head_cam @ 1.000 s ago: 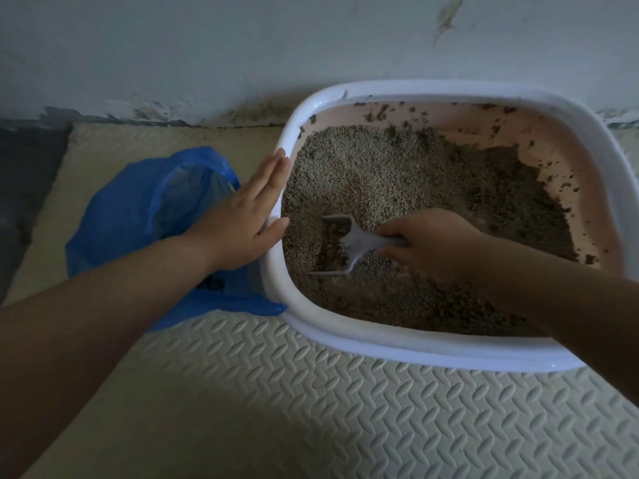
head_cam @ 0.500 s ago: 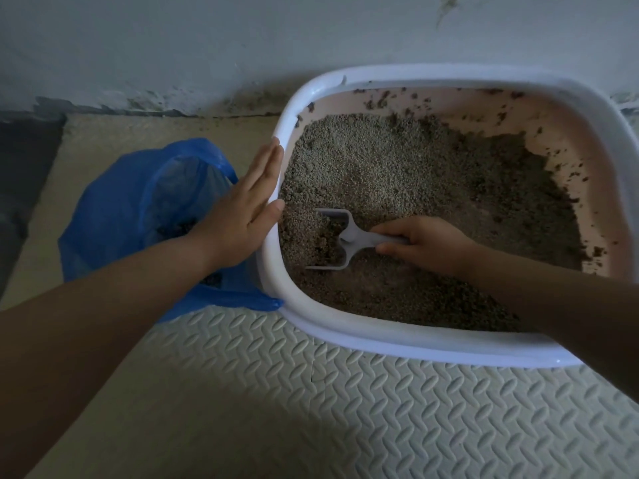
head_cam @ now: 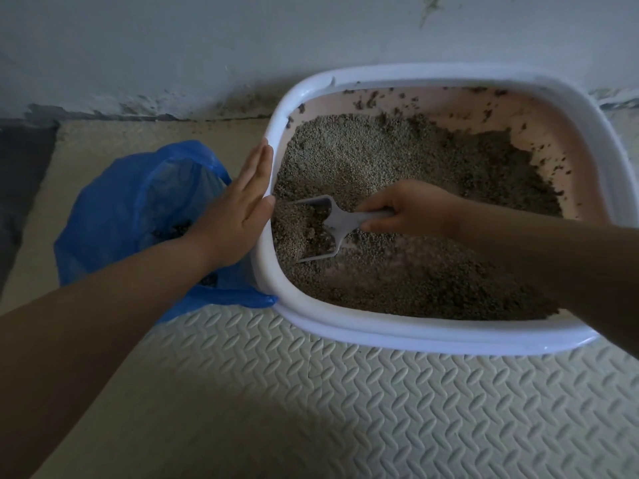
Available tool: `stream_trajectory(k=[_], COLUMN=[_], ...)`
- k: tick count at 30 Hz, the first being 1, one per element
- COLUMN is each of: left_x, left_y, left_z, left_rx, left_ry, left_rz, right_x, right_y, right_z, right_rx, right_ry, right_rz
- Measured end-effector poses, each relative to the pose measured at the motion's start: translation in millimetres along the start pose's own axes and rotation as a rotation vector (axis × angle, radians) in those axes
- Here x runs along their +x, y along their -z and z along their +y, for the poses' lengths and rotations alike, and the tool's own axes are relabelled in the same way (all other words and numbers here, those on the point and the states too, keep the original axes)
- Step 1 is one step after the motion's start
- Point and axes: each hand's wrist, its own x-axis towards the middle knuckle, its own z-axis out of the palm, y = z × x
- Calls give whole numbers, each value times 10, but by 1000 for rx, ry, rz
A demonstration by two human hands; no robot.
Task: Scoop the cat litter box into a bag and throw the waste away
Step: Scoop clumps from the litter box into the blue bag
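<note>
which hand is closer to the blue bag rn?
Left. The left hand lies flat against the litter box rim, directly over the blue bag. The right hand is inside the box, gripping the scoop, apart from the bag.

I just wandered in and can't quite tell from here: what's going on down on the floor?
A person is cleaning a cat litter box. The right hand grips a grey scoop, whose blade is dug into the litter and partly loaded. The left hand lies flat and open against the box's left rim. A blue bag sits open beside the box on the mat, with a few dark bits already inside.
</note>
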Motion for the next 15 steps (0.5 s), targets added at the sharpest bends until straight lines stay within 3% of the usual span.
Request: stream_trajectory(k=[15], left_x=[-45], left_y=[96], left_z=[43], left_rx=[-178], left_ry=[51], left_rz=[52], right_x=[-194], right_y=[-280], right_z=[138], right_rx=[295], right_ry=[-68], right_rz=[130])
